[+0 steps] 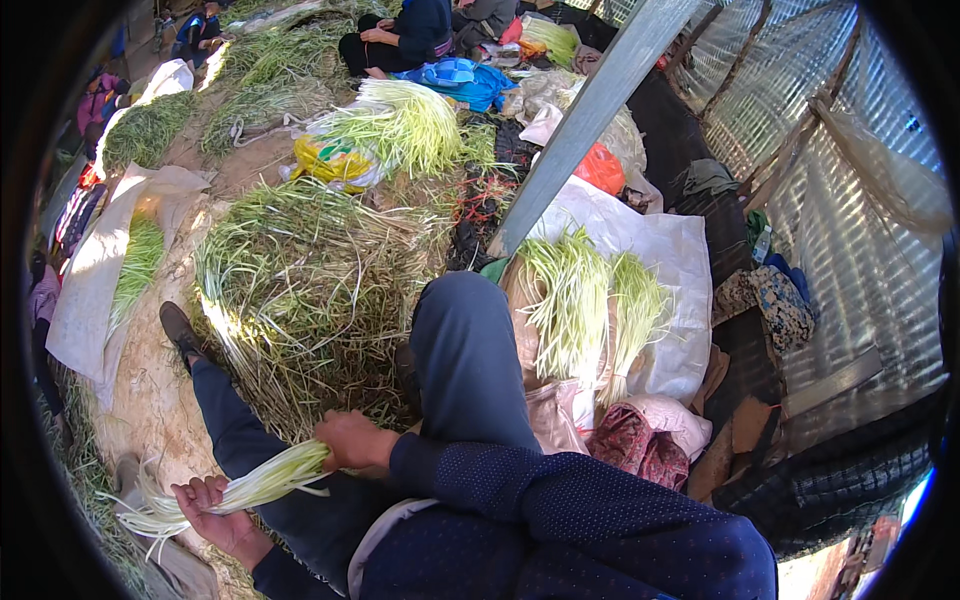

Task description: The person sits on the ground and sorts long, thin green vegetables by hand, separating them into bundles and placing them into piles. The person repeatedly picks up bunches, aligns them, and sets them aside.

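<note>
A bundle of long, pale green and white stalks (pixel 266 480), which look like blanched chives, lies across my lap. My left hand (pixel 217 514) curls around its lower left part, and loose white ends fan out past the fingers. At the other end, my right hand (pixel 352 441) grips the greener part in a closed fist. Before me a large heap of green and dry stalks (pixel 315 300) spreads over the ground between my feet. Right of my raised knee, two bunches of similar stalks, a thick one (pixel 574 307) and a thinner one (pixel 634 322), rest on sacking.
A slanting grey post (pixel 592 127) rises just beyond my knee. White plastic sheeting (pixel 679 277) and a patterned red cloth (pixel 637 446) lie at right, near a translucent corrugated wall (pixel 847 285). Farther off are another pale pile (pixel 405 124) and a seated person (pixel 405 34).
</note>
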### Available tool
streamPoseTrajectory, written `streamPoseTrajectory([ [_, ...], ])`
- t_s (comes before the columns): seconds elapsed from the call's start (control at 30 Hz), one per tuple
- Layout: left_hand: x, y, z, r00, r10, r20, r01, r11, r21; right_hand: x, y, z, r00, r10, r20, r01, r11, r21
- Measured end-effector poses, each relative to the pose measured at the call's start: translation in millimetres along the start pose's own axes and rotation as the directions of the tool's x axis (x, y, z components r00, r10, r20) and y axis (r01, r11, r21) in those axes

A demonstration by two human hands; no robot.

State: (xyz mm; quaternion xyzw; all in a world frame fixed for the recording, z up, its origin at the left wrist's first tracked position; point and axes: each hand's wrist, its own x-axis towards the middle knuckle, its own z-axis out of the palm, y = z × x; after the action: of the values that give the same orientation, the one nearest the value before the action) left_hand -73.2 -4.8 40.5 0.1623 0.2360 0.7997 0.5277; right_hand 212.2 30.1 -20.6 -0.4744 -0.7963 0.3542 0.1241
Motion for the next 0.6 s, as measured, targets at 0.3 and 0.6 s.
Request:
streamPoseTrajectory([
  [0.3,6,-1,-9,0.99,0.018,-0.136,-0.004,0.995,0.102,6,23,-71,0.996,-0.06,-0.069,0.075,0.963,0.257],
  [0.6,-14,-35,31,0.993,-0.069,-0.098,0.081,0.989,0.123,13,-45,-72,0.947,-0.226,-0.229,0.303,0.865,0.399],
])
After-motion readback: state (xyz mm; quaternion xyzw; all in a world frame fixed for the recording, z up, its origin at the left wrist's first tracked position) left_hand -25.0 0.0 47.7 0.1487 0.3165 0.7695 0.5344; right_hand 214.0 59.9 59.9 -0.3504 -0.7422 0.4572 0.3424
